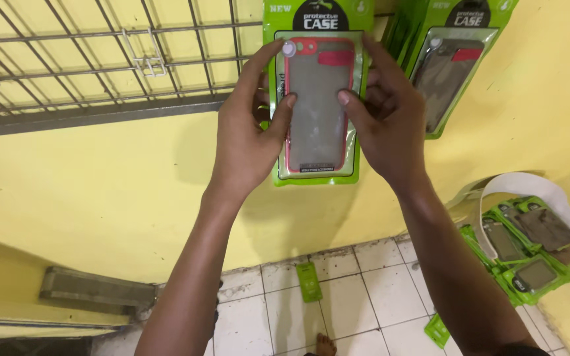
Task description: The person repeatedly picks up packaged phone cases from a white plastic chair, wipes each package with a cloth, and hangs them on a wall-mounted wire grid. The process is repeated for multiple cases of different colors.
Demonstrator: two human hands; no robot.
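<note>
Two hands hold one packaged phone case point(316, 109), a green card pack with a clear window over a red-rimmed case, flat against the yellow wall point(100, 191). The left hand point(249, 135) clasps the pack's left edge, thumb on the window and forefinger stretched to the pack's upper left corner; its grip is closed on the pack. The right hand point(387, 125) closes on the right edge likewise, thumb pressed on the window, fingers behind. Both forearms rise steeply from below the pack.

Left of the pack a grey wire display grid point(100, 59) with a small hook hangs on the wall, its bars bare. Right of the pack, a second packaged case point(446, 66) hangs close by. Below the pack lies white tiled floor point(278, 316), with a loose green pack point(309, 282) on it. Lower right of the pack, a white bag point(529, 188) holds more green packs point(529, 247).
</note>
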